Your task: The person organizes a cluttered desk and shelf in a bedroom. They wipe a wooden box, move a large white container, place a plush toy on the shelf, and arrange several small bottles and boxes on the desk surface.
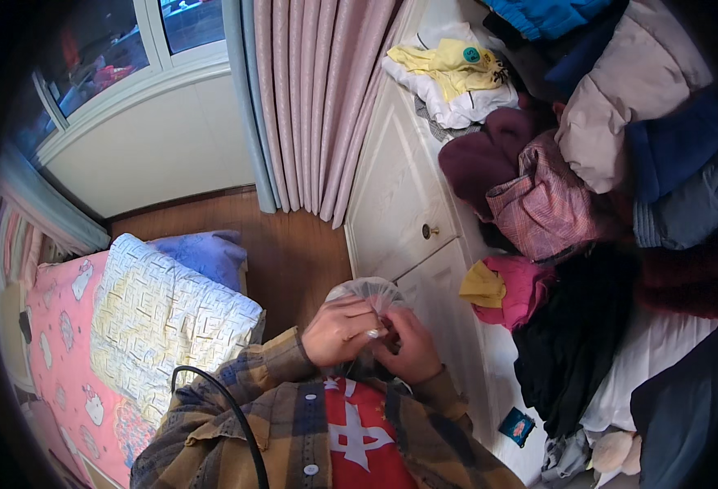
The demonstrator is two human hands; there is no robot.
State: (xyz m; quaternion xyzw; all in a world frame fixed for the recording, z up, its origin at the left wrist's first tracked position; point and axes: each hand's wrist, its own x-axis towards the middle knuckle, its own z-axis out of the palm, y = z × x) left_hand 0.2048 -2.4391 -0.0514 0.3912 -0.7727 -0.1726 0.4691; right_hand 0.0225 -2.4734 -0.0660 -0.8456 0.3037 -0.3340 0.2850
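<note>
A clear plastic bag point(368, 287) is held close in front of my chest, its top gathered into folds. My left hand point(341, 330) pinches the gathered plastic from the left, with a ring on one finger. From the right, my right hand point(409, 345) grips the same gathered part with thumb and fingertips. The two hands nearly meet at the bag's neck. Most of the bag is hidden beneath them, and its contents cannot be made out.
To the right, clothes lie heaped on a white cabinet point(401, 208) with a round knob point(430, 231); a plaid garment point(545, 202) is among them. On the left is a bed with a pink printed sheet point(59, 318) and a folded patterned quilt point(169, 318). Pink curtains point(316, 104) hang ahead.
</note>
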